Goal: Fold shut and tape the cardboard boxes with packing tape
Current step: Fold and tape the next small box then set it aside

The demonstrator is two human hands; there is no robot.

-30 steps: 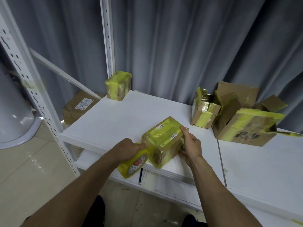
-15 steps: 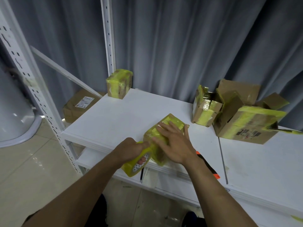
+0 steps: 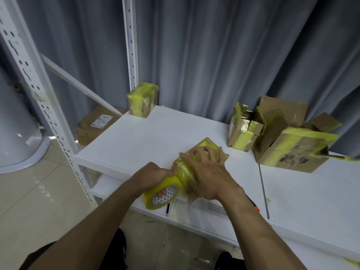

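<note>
**Pressing tape down on a box at lower centre**

Working at the front edge of the white shelf (image 3: 155, 137), just below the middle of the frame. Laying the right hand (image 3: 210, 172) over the top of the small cardboard box (image 3: 206, 142), fingers (image 3: 202, 151) spread wide and slightly bent, pushing down on yellow tape already wrapped around it; thumb reaching down the near side. Gripping the yellow tape roll (image 3: 161, 193) with the left hand (image 3: 153, 175), one finger showing through the core, fist closed around the ring. Holding the roll tight against the box's lower-left face, partly hanging past the shelf edge.

Leaving a second, fully taped small box (image 3: 143, 101) standing at the shelf's back corner, upper left of centre, beside the perforated white upright (image 3: 130, 36). Keeping two opened boxes at centre right: a small one (image 3: 243, 133) with flaps up, and touching it a larger one (image 3: 296, 149) lying on its side, yellow tape trailing from it. Showing a brown labelled carton (image 3: 93, 125) lower down at the left, behind the shelf frame. Backing everything with a grey curtain (image 3: 214, 45) across the upper frame.
</note>
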